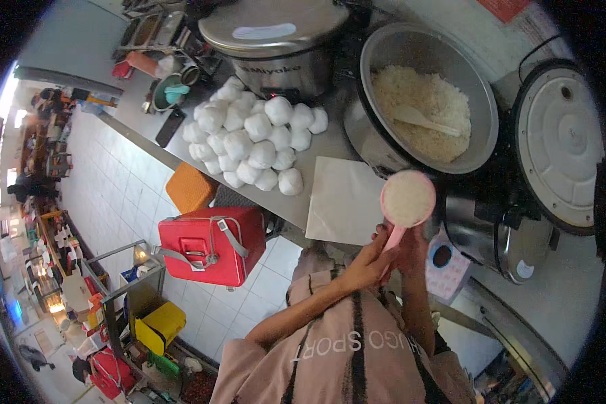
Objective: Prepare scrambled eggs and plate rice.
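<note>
A pink plastic scoop [396, 237], its round cup filled level with white cooked rice [409, 198], is held by the handle in my left hand [371, 261]. Close beside it, my right hand [412, 252] is up against the scoop just below the cup. Its fingers are partly hidden, so its grip is unclear. Left of the cup lies a stack of pale wrapping paper sheets [341, 202] at the counter's edge. Behind the scoop stands an open rice cooker pot [480, 151] with cooked rice [414, 91] and a white rice paddle [424, 121] resting in it.
Many white wrapped bundles [252, 136] are piled on the metal counter [307, 171]. A lidded Miyako rice cooker [283, 70] stands behind them; the open cooker's lid [560, 146] is raised at right. A phone [170, 128] lies far left. Below is a red cooler box [212, 245].
</note>
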Action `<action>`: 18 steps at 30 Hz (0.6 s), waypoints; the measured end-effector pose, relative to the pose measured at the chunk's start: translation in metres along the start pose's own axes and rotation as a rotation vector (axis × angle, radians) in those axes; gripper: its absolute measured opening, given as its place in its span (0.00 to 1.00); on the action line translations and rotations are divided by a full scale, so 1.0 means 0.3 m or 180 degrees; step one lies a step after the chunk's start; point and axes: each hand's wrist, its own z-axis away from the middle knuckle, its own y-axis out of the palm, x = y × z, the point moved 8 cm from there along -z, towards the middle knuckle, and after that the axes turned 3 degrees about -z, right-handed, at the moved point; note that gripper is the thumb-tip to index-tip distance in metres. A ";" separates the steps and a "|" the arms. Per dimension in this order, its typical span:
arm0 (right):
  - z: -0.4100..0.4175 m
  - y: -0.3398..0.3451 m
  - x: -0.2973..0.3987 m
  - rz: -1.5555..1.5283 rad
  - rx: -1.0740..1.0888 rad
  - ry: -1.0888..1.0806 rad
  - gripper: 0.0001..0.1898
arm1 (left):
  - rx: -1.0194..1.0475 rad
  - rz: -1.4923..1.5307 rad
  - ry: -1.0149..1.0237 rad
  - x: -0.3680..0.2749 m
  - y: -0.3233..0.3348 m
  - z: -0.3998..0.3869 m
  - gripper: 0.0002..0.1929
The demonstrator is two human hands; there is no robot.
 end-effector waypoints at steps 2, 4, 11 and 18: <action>0.000 -0.108 -0.046 -0.0090 -0.0072 -0.0010 0.27 | 0.0064 -0.0241 -0.0344 0.170 -0.040 0.009 0.21; -0.006 -0.256 -0.075 -0.0166 -0.0551 -0.0015 0.26 | -0.0048 -0.2155 0.0331 0.230 -0.106 0.011 0.18; -0.146 -0.376 -0.123 0.5200 -0.1107 -0.1661 0.15 | -0.2239 -0.3165 0.0421 0.463 -0.691 0.085 0.17; -0.002 0.194 0.017 0.6005 -0.1299 -0.3578 0.19 | -0.2533 -0.3717 0.1059 0.455 -0.804 0.101 0.11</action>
